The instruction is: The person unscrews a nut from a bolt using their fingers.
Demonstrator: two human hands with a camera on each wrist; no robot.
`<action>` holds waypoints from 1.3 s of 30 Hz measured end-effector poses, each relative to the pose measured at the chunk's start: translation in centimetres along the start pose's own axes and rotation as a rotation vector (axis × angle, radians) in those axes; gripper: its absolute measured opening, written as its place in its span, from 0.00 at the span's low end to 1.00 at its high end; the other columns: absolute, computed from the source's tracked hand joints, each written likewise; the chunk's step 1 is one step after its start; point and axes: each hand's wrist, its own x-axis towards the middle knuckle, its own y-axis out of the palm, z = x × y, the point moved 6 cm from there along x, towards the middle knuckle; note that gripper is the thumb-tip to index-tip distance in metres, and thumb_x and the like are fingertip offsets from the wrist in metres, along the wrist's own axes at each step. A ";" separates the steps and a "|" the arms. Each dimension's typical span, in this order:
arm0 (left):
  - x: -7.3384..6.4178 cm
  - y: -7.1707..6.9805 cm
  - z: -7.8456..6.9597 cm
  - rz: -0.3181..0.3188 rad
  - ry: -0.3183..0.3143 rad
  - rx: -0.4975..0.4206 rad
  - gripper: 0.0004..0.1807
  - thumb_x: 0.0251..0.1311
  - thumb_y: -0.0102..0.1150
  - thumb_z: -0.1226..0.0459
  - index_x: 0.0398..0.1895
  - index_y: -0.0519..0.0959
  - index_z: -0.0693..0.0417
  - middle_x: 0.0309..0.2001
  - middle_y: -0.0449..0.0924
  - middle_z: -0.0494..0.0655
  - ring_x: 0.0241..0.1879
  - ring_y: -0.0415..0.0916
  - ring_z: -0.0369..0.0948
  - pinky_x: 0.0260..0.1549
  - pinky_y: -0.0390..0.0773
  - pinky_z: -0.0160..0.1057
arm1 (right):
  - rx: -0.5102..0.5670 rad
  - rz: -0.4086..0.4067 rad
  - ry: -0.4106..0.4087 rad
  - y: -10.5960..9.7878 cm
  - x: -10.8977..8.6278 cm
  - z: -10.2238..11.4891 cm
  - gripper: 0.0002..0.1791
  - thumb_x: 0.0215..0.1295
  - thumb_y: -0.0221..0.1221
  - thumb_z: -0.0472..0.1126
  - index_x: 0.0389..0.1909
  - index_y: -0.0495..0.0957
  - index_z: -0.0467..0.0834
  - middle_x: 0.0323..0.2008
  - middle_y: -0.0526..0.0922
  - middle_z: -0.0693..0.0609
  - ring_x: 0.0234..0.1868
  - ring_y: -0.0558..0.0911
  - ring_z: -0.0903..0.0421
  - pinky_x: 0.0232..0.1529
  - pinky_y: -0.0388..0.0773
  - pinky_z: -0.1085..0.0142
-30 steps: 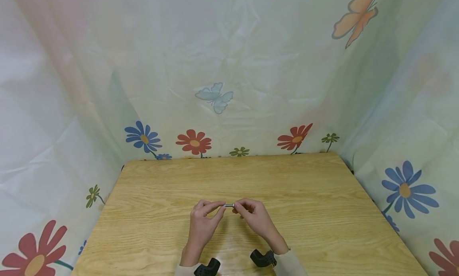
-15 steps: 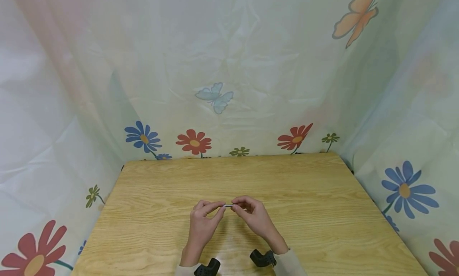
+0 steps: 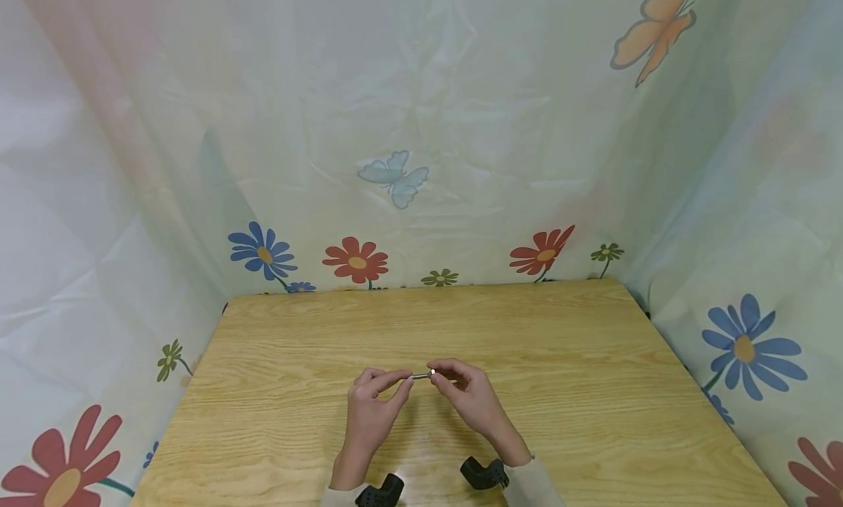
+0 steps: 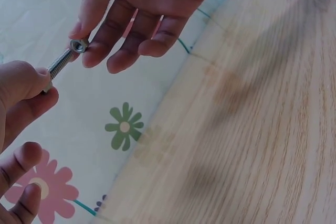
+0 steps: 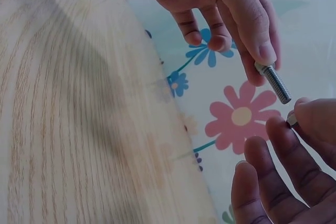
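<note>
My left hand (image 3: pixel 374 412) pinches a threaded metal bolt (image 5: pixel 277 85) by its head end, between thumb and index finger. The shank points toward my right hand (image 3: pixel 470 397). Between the right thumb and index finger sits a small metal nut (image 4: pixel 79 45), its hole facing the bolt's tip. In the right wrist view a narrow gap separates nut and tip; in the left wrist view the nut overlaps the bolt's end. The other fingers of the right hand spread loosely. Both hands are raised over the wooden table (image 3: pixel 421 324).
Floral curtains (image 3: pixel 421 90) stand behind the table and on both sides. Black camera mounts (image 3: pixel 484 474) are worn at both wrists, by the light sleeves (image 3: pixel 533 485).
The right fingers closed over the bolt's end half a second ago; now they sit slightly back from it, with the nut showing. The bolt's right end has tipped up a little. The left hand barely moved.
</note>
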 end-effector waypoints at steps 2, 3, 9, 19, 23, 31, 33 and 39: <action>0.0 0.0 0.1 -0.002 0.004 0.000 0.07 0.56 0.77 0.66 0.38 0.92 0.48 0.29 0.81 0.49 0.34 0.78 0.39 0.39 0.76 0.39 | -0.007 0.000 -0.007 -0.1 0.0 0.0 0.14 0.75 0.61 0.43 0.55 0.84 0.41 0.49 0.87 0.42 0.47 0.86 0.55 0.45 0.83 0.68; 0.0 0.0 0.2 -0.002 0.009 -0.002 0.07 0.56 0.77 0.67 0.38 0.92 0.48 0.29 0.81 0.49 0.33 0.78 0.40 0.38 0.76 0.38 | -0.011 0.000 -0.008 -0.1 0.0 -0.1 0.14 0.75 0.60 0.43 0.55 0.84 0.41 0.49 0.87 0.42 0.47 0.85 0.55 0.45 0.83 0.68; 0.2 -0.1 0.8 0.010 0.016 -0.015 0.08 0.55 0.77 0.68 0.37 0.92 0.48 0.29 0.81 0.45 0.32 0.78 0.47 0.36 0.76 0.36 | -0.055 -0.008 0.025 -0.5 -0.2 -0.7 0.17 0.76 0.60 0.45 0.57 0.83 0.40 0.51 0.86 0.40 0.48 0.85 0.55 0.46 0.82 0.68; 0.6 0.0 1.5 0.063 0.012 -0.052 0.08 0.55 0.77 0.67 0.38 0.92 0.47 0.30 0.82 0.40 0.33 0.79 0.44 0.34 0.79 0.42 | -0.121 -0.058 0.091 -1.3 -0.1 -1.7 0.14 0.73 0.63 0.43 0.52 0.86 0.39 0.45 0.88 0.48 0.44 0.85 0.60 0.43 0.81 0.69; 0.6 0.3 2.0 0.079 0.011 -0.052 0.08 0.54 0.77 0.67 0.37 0.92 0.48 0.30 0.84 0.39 0.32 0.78 0.47 0.31 0.77 0.45 | -0.155 -0.070 0.087 -1.5 0.0 -2.0 0.13 0.72 0.64 0.43 0.50 0.86 0.41 0.42 0.89 0.52 0.42 0.85 0.60 0.42 0.81 0.69; 0.2 1.1 2.9 0.127 -0.045 -0.040 0.07 0.54 0.77 0.66 0.36 0.92 0.48 0.30 0.85 0.43 0.32 0.78 0.50 0.33 0.75 0.43 | -0.259 -0.032 0.104 -1.4 0.3 -3.1 0.11 0.71 0.65 0.43 0.48 0.87 0.42 0.41 0.88 0.56 0.42 0.85 0.60 0.44 0.82 0.68; 0.1 1.4 3.2 0.126 -0.046 -0.036 0.07 0.54 0.78 0.66 0.36 0.92 0.48 0.30 0.86 0.44 0.32 0.78 0.49 0.33 0.74 0.42 | -0.297 -0.005 0.085 -1.2 0.3 -3.4 0.11 0.71 0.64 0.42 0.47 0.87 0.41 0.41 0.89 0.55 0.42 0.86 0.59 0.45 0.82 0.68; -0.2 1.9 3.7 0.138 -0.062 -0.015 0.07 0.54 0.78 0.66 0.36 0.92 0.49 0.30 0.86 0.38 0.30 0.77 0.47 0.30 0.74 0.43 | -0.387 0.039 0.015 -0.7 0.3 -4.0 0.09 0.72 0.63 0.41 0.46 0.87 0.41 0.41 0.89 0.54 0.42 0.86 0.60 0.43 0.82 0.68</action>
